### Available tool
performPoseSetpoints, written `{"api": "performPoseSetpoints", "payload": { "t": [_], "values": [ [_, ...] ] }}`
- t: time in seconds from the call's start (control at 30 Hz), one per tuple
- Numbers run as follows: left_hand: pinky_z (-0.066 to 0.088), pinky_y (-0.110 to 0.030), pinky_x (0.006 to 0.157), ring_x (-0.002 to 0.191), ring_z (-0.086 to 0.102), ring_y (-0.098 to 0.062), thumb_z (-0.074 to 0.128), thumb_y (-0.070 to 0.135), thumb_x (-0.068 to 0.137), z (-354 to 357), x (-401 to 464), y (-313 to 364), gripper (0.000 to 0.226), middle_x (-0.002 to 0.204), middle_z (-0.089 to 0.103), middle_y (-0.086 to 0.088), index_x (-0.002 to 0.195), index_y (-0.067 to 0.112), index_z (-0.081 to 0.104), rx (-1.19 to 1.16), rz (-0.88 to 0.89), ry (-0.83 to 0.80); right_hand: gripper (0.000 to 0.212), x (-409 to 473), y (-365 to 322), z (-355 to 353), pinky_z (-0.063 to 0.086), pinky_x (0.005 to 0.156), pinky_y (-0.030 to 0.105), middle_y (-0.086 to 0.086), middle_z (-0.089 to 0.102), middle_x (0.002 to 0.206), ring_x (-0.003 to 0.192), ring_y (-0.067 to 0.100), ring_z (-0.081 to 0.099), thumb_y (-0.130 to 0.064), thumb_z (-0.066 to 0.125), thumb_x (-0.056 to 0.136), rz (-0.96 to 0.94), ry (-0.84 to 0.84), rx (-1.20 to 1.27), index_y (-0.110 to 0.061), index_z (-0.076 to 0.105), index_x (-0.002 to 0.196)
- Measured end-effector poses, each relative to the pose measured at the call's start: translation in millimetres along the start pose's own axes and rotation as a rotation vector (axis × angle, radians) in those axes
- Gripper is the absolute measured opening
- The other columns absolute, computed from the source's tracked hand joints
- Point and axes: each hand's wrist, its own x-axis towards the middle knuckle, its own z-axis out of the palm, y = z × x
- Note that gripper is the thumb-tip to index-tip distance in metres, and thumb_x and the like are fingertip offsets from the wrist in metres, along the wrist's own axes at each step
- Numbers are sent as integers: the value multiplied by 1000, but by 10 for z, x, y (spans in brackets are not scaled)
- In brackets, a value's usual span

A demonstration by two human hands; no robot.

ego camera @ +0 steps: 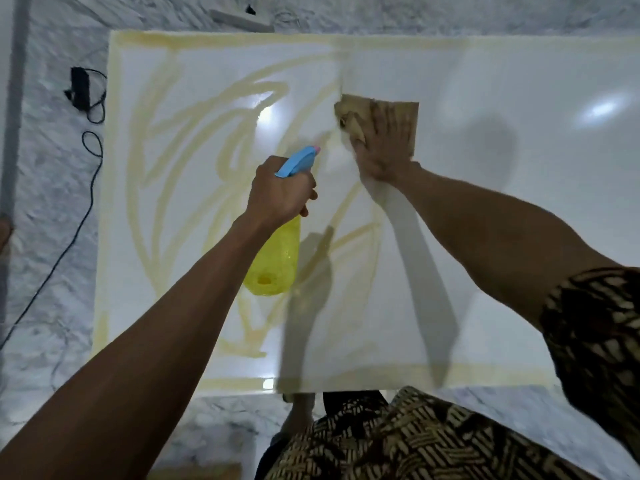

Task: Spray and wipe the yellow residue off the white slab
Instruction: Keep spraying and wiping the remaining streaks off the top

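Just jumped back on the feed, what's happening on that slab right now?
A person is cleaning the white slab. The left hand grips a yellow spray bottle with a blue nozzle, held above the slab's middle. The right hand presses a brown cloth flat on the slab at the edge of the streaks. The right half looks wiped clean; yellow residue still swirls across the left half and along the borders.

text: none legible | labels: none (bottle (273, 261) bears no print)
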Motion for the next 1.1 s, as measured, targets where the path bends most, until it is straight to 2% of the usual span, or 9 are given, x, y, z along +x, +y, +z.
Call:
{"api": "performPoseSetpoints", "payload": {
  "t": [0.1, 0.23, 0.4, 0.57, 0.63, 0.7, 0.87, 0.97, 1.1],
  "values": [
    [64, -47, 72, 59, 73, -26, 53, 19, 73, 17, -336, -150, 50, 75, 78, -6, 116, 12, 77, -9, -33, -39, 64, -684, -59, 280, -6, 120, 55, 8, 1, 166, 153, 33, -2, -56, 23, 99, -6, -63, -12, -33, 9, 157],
    [58, -36, 62, 75, 77, -39, 53, 22, 69, 14, -867, -427, 55, 70, 74, -4, 116, 10, 77, -45, -64, -80, 74, -1757, -231, 630, -7, 119, 55, 9, 3, 166, 152, 34, 0, -65, 4, 86, -11, -125, 13, -34, 1, 154],
    [59, -37, 64, 83, 78, -39, 51, 22, 69, -46, -1592, -841, 55, 71, 73, -4, 116, 12, 78, -38, -81, -117, 67, -3118, -483, 1112, 17, 111, 62, 14, 34, 158, 145, 41, 29, -52, 25, 97, -93, -127, -15, -35, -3, 156],
    [61, -43, 69, 87, 77, -39, 53, 16, 79, -105, -2018, -1084, 50, 76, 73, -6, 124, 15, 75, -13, -69, -148, 84, -3818, -868, 966, 8, 118, 52, 8, 18, 164, 150, 34, 17, -60, -13, 86, -75, -282, 0, -22, 9, 158],
    [63, -45, 74, 81, 77, -39, 54, 15, 81, -126, -2041, -1074, 46, 77, 74, -7, 122, 11, 76, -1, -68, -137, 87, -3828, -980, 633, 28, 114, 50, 15, 38, 155, 140, 33, 37, -60, 3, 85, 69, -314, 348, -13, 40, 148],
    [62, -41, 72, 68, 74, -34, 56, 10, 89, -149, -2024, -1012, 33, 77, 76, -8, 114, 6, 77, 37, -45, -113, 59, -3747, -1050, 296, 45, 95, 43, 15, 64, 124, 109, 32, 60, -52, 30, 99, 244, -234, 774, -8, 62, 123],
    [62, -39, 71, 82, 77, -38, 53, 11, 89, -240, -1774, -625, 47, 79, 75, -8, 131, 20, 72, 26, 30, -113, 61, -3106, -901, -157, 48, 103, 48, 7, 68, 119, 108, 27, 64, -55, 45, 89, 530, -146, 1299, -9, 62, 124],
    [60, -33, 63, 82, 78, -37, 56, 14, 82, -323, -1491, -364, 48, 77, 74, -7, 127, 13, 75, -21, -4, -85, 56, -2489, -798, -500, 49, 101, 42, 6, 66, 120, 107, 23, 63, -50, 40, 97, 508, -52, 1283, -7, 59, 128],
    [62, -36, 64, 83, 77, -41, 54, 22, 69, -436, -1013, -70, 56, 76, 75, -7, 118, 8, 77, -71, -16, -38, 36, -1408, -625, -988, 37, 65, 27, -1, 56, 94, 81, 17, 52, -45, 30, 101, 240, 89, 937, -19, 56, 104]
  ]
}}
